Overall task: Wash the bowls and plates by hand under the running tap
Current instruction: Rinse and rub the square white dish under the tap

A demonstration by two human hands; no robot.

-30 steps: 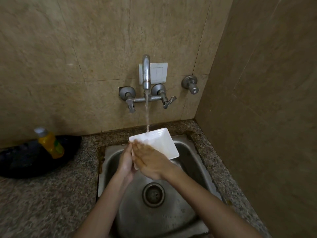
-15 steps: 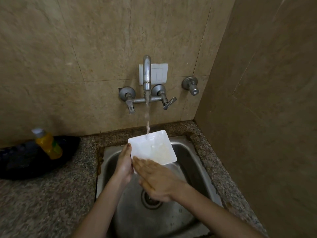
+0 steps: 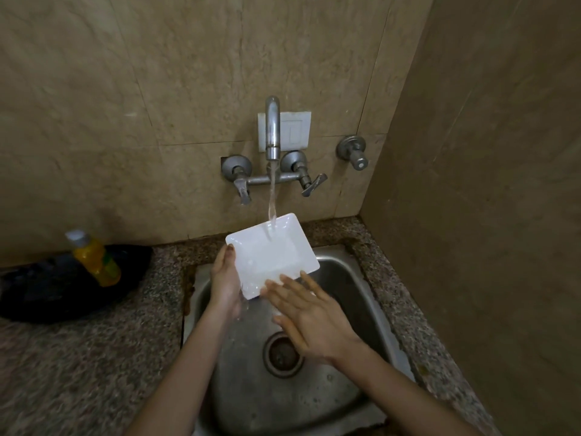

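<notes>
This is looking like a kitchen corner: a steel sink is sitting in a granite counter, a wall tap is running, beige tiles are covering both walls.

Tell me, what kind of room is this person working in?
Probably a small kitchen wash corner: a stainless steel sink sunk into a speckled granite counter, a wall-mounted metal tap running onto a white rectangular plate, and a yellow plastic bottle, likely dish soap.
</notes>
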